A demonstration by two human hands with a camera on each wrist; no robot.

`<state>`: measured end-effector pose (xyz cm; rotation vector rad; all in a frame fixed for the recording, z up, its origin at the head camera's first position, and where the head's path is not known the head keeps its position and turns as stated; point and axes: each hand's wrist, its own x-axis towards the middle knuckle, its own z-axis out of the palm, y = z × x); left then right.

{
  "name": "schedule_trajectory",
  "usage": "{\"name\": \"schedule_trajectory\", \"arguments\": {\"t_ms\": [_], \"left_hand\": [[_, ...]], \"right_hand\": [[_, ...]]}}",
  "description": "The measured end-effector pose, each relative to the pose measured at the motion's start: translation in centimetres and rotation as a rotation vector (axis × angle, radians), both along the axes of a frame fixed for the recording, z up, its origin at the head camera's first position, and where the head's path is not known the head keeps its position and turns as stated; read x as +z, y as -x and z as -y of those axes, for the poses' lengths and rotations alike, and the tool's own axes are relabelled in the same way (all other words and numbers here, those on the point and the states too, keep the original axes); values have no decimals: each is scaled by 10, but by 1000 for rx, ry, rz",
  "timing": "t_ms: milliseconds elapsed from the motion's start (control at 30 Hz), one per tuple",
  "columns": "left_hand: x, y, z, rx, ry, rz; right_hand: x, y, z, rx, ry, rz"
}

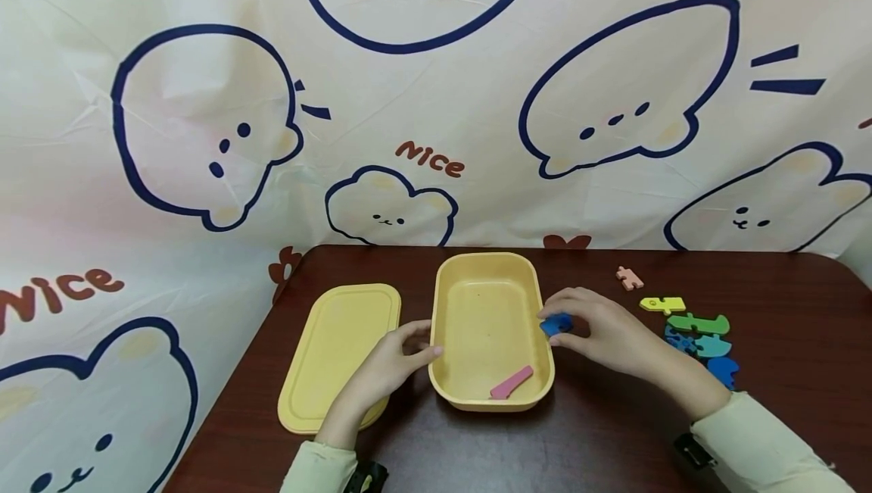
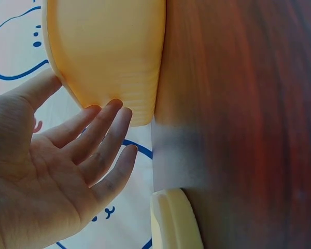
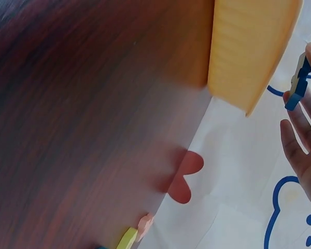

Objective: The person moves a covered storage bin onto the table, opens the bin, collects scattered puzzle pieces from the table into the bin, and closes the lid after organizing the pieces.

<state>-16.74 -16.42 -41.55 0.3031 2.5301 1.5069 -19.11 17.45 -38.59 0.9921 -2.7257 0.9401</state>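
My right hand [image 1: 609,330] pinches a blue puzzle piece [image 1: 557,324] between thumb and fingers at the right rim of a yellow box [image 1: 487,404]. In the right wrist view this piece [image 3: 299,83] shows a pale side and a blue side. A pink puzzle piece [image 1: 512,383] lies inside the box near its front. On the left, my left hand [image 1: 384,368] holds the box, thumb at the rim and fingertips against the outer wall; the left wrist view shows those fingers [image 2: 106,116] only slightly bent. Beneath this arm is a flat yellow lid [image 1: 334,349].
To the right lie several puzzle pieces: a pale pink one [image 1: 630,278], a yellow one [image 1: 663,304], a green one [image 1: 698,323], a teal one [image 1: 712,346] and blue ones [image 1: 723,370]. A printed cloth [image 1: 490,99] hangs behind the dark wooden table [image 1: 579,440].
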Motion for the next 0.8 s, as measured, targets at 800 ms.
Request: {"name": "schedule_trajectory", "arguments": {"t_ms": [800], "left_hand": [[-1, 2, 5, -71, -43, 11]], "right_hand": [[-5, -4, 33, 158, 94, -14]]}}
